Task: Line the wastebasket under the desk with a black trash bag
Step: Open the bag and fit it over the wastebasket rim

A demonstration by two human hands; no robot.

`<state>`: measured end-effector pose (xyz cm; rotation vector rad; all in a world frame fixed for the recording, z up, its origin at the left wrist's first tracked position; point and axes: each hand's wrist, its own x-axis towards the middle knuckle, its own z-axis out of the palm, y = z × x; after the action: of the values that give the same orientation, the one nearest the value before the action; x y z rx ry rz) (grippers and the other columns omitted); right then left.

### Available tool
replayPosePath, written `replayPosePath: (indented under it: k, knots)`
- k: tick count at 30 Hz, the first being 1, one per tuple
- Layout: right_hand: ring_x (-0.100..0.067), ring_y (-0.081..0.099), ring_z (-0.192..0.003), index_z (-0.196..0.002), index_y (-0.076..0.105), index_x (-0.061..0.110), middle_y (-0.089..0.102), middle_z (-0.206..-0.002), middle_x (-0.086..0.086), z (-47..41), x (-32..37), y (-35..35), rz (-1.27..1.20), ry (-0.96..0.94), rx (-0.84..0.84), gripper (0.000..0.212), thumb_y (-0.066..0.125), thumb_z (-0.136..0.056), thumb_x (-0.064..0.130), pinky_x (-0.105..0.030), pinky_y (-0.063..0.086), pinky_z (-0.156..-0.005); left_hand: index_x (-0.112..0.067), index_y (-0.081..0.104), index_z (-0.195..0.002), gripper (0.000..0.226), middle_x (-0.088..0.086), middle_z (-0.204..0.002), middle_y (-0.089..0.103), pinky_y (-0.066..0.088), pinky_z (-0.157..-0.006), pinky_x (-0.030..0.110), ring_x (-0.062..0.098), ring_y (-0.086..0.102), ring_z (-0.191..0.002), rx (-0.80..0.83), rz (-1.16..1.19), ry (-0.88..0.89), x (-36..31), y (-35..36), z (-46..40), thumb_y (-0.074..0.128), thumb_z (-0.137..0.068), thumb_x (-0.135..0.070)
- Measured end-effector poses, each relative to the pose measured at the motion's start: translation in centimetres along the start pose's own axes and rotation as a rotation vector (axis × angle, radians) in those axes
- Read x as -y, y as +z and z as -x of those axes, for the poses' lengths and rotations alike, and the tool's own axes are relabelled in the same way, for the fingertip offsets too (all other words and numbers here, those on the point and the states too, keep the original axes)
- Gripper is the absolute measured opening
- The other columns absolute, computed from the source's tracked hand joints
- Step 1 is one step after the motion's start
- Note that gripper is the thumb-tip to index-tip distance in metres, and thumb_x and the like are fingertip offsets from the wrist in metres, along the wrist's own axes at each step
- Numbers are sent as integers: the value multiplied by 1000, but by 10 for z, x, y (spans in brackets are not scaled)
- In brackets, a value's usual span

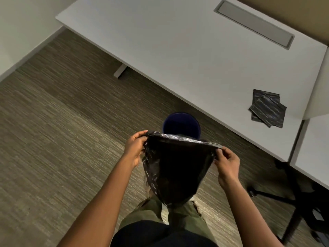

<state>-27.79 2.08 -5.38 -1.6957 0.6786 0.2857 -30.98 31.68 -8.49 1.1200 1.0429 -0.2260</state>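
Both grips closed on the mouth of the black trash bag [175, 163], lower centre of the frame. Left hand [135, 148] pinching the rim at its left end, thumb on top and fingers curled beneath the plastic. Right hand [227, 162] pinching the rim at its right end, fingertips folded over the edge. Rim pulled taut between the two hands, its far edge catching the light as a glossy band. Body of the bag hanging below the rim and narrowing to a point over green trousers [179, 215] at the bottom centre of the frame. Mouth open toward the camera, inside dark.

Dark blue wastebasket [181, 123] standing upright on the carpet [58, 131] at frame centre, just beyond the bag's far rim and partly hidden by it. Positioned beside the near edge of the white table [187, 47], out in the open rather than beneath it. No liner visible inside; interior too dark to tell more.

Small stack of folded black bags [268, 108] lying on the table at the right of the frame, close to its edge. Long grey cable slot [254, 24] set into the table top at the upper right. Black chair base [292, 202] on the carpet at the lower right.
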Motion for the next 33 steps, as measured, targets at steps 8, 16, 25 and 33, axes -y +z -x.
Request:
replayPosePath:
  k: [8, 16, 25, 33]
  knots:
    - [-10, 60, -66, -91, 70, 19, 68, -83, -2, -44, 14, -2, -292, 134, 67, 24, 54, -106, 10, -16, 47, -50, -21, 64, -93, 23, 6, -90, 66, 50, -65, 32, 20, 63, -78, -102, 168, -59, -27, 51, -46, 48, -97, -5]
    - [-6, 65, -79, -95, 72, 21, 72, -91, 2, -54, 11, -15, -361, 32, 91, 27, 51, -106, 10, -19, 51, -66, -21, 67, -94, 20, 2, -85, 69, 49, -70, 31, 15, 64, -76, 165, 309, 126, -23, 64, -58, 54, -93, -5]
    - [-17, 69, -96, -105, 77, 15, 77, -99, 1, -90, -61, 11, -71, -89, 58, 24, 56, -102, 4, -33, 55, -84, -16, 66, -94, 24, -2, -83, 72, 52, -69, 24, 10, 67, -77, 119, 154, 154, 38, 65, -109, 52, -96, 4]
    - [-19, 72, -101, -109, 75, 4, 80, -96, 2, -153, -135, 53, 1, 47, -8, 20, 57, -102, 4, -24, 56, -82, -13, 68, -92, 24, 1, -86, 74, 52, -63, 22, 13, 67, -78, -55, 92, 75, 88, 57, -200, 55, -95, 6]
